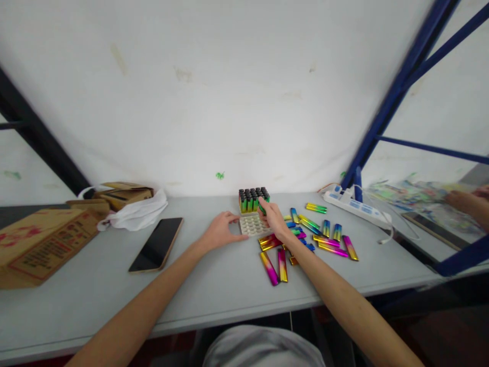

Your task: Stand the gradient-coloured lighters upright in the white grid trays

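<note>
My left hand (221, 232) rests at the left side of a white tray (251, 224) with rows of round hollows, its thumb and fingers apart around the tray's edge. Over the tray's right side, my right hand (273, 219) pinches a shiny green lighter (262, 208), mostly hidden by the fingers. Just behind stands a block of upright lighters (250, 203) with black tops and green-gold bodies. Many loose metallic lighters (282, 265) in pink, gold, blue and green lie to the right of the tray, some under my right wrist.
A dark phone (156, 244) lies on the grey table (214, 290). Cardboard boxes (46, 244) and a white bag (133, 214) are at the left. A white power strip (357, 206) sits by the blue frame (397, 97) at the right. Another person's hand (468, 204) shows beyond it.
</note>
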Motion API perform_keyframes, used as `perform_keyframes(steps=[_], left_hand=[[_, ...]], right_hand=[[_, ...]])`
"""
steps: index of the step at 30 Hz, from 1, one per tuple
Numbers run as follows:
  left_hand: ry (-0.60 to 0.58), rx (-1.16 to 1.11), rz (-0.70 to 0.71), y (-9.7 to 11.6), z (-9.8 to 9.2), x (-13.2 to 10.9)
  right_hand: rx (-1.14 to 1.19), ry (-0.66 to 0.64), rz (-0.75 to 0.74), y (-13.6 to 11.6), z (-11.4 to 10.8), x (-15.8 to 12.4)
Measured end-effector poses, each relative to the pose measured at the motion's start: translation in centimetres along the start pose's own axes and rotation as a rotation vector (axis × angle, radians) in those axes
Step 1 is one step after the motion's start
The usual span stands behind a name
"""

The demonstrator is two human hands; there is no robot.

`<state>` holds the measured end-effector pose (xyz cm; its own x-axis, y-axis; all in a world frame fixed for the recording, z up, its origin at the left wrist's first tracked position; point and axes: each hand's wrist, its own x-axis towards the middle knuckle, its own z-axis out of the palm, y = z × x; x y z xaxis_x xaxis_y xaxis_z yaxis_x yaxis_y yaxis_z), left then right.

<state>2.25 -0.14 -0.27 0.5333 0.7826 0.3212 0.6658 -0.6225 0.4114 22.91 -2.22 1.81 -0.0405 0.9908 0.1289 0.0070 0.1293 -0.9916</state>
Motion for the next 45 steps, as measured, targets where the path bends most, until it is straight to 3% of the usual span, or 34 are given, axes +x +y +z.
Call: perform_keyframes(steps=[24,31,37,41,45], left_hand=[[0.005,-0.010,0.006,-0.3,0.2,0.0],[0.001,-0.039,0.002,-0.3,0.2,0.0],[-0.004,-0.003,0.002,-0.2,0.2,0.0],[-0.006,0.006,0.004,-0.2,0.1,0.0],[0.008,0.002,0.019,-0.4,0.2,0.0]], right_hand=[[0.047,0.010,0.098,-0.2,-0.2,-0.5],[-0.001,-0.005,0.030,0.0,-0.2,-0.5],[0.032,-0.015,0.068,0.5,0.1,-0.1],[0.055,-0.067,-0.055,0.7,0.1,0.3],[-0.123,-0.034,-0.242,0.7,-0.2,0.6]])
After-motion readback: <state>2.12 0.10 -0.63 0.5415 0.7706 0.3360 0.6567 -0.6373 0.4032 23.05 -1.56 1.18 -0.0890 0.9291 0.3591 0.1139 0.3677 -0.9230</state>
